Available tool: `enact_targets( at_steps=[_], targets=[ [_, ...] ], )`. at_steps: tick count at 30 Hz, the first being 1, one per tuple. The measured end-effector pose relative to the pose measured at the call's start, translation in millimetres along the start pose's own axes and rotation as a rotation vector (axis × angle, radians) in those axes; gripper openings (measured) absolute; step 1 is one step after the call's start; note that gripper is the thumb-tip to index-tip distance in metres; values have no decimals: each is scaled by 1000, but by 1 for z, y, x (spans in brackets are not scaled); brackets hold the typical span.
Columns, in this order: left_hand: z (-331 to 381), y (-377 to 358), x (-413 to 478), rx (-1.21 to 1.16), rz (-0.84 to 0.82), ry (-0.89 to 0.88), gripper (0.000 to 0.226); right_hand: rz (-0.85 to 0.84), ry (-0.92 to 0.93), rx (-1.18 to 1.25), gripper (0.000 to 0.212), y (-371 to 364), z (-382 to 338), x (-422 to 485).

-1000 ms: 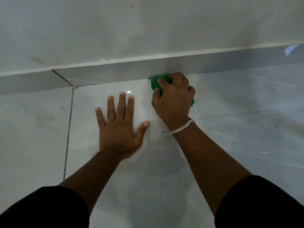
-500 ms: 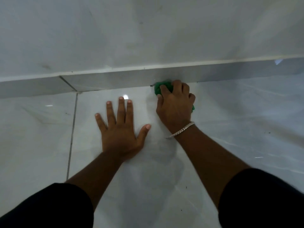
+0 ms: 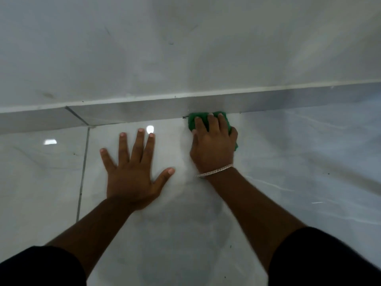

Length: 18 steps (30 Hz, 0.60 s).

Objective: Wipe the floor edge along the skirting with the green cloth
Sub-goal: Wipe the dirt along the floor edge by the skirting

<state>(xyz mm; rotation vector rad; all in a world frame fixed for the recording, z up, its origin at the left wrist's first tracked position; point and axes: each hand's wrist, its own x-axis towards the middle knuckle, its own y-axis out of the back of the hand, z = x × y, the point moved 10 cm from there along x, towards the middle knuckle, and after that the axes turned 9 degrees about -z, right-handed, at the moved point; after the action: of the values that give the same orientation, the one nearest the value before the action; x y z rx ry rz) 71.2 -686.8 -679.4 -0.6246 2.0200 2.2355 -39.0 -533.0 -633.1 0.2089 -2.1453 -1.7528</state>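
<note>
The green cloth (image 3: pixel 199 120) is bunched on the glossy white floor, pressed right against the foot of the grey skirting (image 3: pixel 144 109). My right hand (image 3: pixel 213 144), with a silver bracelet at the wrist, lies on top of the cloth and grips it; most of the cloth is hidden under the fingers. To its left my left hand (image 3: pixel 133 172) rests flat on the floor tile, fingers spread, holding nothing. Small dark specks sit on the joint just left of the cloth.
A white wall (image 3: pixel 185 48) rises above the skirting. A grout line (image 3: pixel 83 172) runs down the floor at the left and meets a joint in the skirting. Glossy tile stretches to the right along the skirting.
The view has tilted, so wall and skirting sit lower in the frame. My right hand's fingers have flattened over the cloth at the skirting. The left hand stays planted.
</note>
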Motion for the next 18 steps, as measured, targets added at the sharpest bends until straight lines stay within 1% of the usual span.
enact_targets(
  at_steps=[2, 3, 5, 6, 7, 8, 9, 11, 13, 15, 16, 18],
  targets=[
    [-1, 2, -2, -23, 13, -5, 99, -7, 77, -48, 33, 8, 28, 3],
    [0, 3, -2, -33, 22, -12, 99, -13, 48, -74, 32, 12, 55, 5],
    [3, 3, -2, -35, 31, -19, 99, -11, -85, -82, 33, 23, 104, 9],
    [4, 3, -2, -28, 29, -20, 99, -1, -155, -73, 34, 25, 114, 8],
    [3, 2, -2, -21, 23, -19, 100, 5, -212, -69, 35, 24, 109, 7],
    [2, 0, -3, -18, 15, -17, 100, 8, -230, -66, 36, 20, 89, 6],
    [1, -1, -3, -15, 10, -18, 100, 0, -202, -56, 36, 15, 62, 5],
    [-3, -1, -4, -12, 11, -9, 100, -22, -90, -15, 35, 9, 10, 4],
    [-3, 0, -3, -14, 8, -11, 100, -49, 1, 10, 34, 7, -2, 6],
    [-3, 0, -3, -22, 10, -15, 99, -69, 83, -18, 32, 11, 24, 9],
    [-1, 1, -2, -27, 15, -18, 99, -69, 69, -31, 32, 16, 49, 11],
    [2, 3, -1, -34, 21, -23, 99, -48, -41, -61, 33, 28, 104, 17]
  ],
)
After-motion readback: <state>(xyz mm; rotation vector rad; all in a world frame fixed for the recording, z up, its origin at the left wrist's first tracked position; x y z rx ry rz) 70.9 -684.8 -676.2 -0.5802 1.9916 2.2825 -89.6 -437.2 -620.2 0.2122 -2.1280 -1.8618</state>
